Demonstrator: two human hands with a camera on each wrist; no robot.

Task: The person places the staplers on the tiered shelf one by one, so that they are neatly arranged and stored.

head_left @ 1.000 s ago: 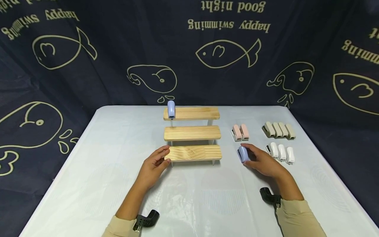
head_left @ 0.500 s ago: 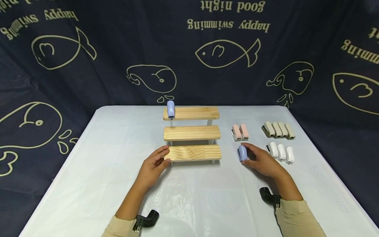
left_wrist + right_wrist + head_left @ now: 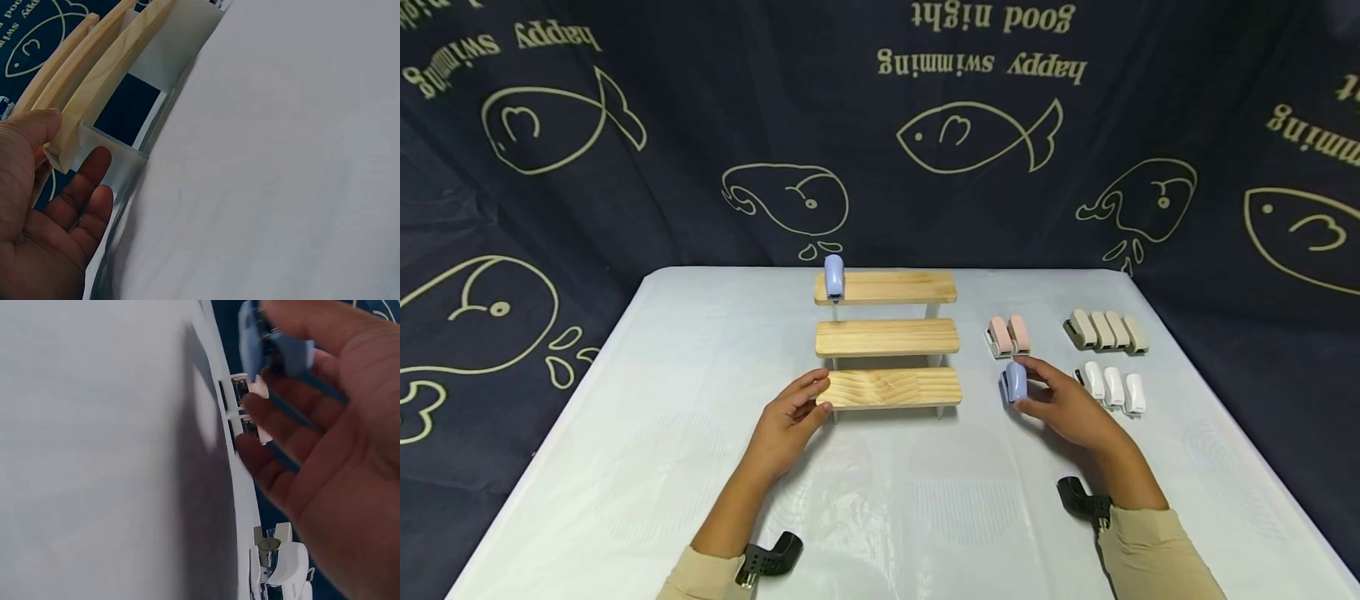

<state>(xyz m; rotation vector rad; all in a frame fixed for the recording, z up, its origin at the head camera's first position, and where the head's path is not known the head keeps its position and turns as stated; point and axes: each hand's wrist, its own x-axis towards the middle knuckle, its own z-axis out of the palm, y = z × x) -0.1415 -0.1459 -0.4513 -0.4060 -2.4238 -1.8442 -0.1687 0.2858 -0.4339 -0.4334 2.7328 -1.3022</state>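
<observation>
My right hand (image 3: 1072, 408) pinches a small blue stapler (image 3: 1017, 383) between thumb and fingers, right of the stand. In the right wrist view the held stapler (image 3: 275, 347) is raised off the tabletop, the lower fingers loosely bent. My left hand (image 3: 785, 427) grips the left end of the lowest board of a three-step wooden display stand (image 3: 895, 387). The left wrist view has the thumb (image 3: 47, 124) on the board's end, with two fingers loose beneath. Another blue stapler (image 3: 834, 277) stands at the left end of the top board.
Two pink staplers (image 3: 1008, 335) stand just beyond my right hand. Farther right are a row of several beige staplers (image 3: 1108, 330) and a row of white ones (image 3: 1115, 387). A dark curtain (image 3: 880, 208) hangs behind the white table (image 3: 647, 467).
My right hand has lifted the blue stapler slightly from the table and shifted it a little away from me. The left hand keeps its place on the stand.
</observation>
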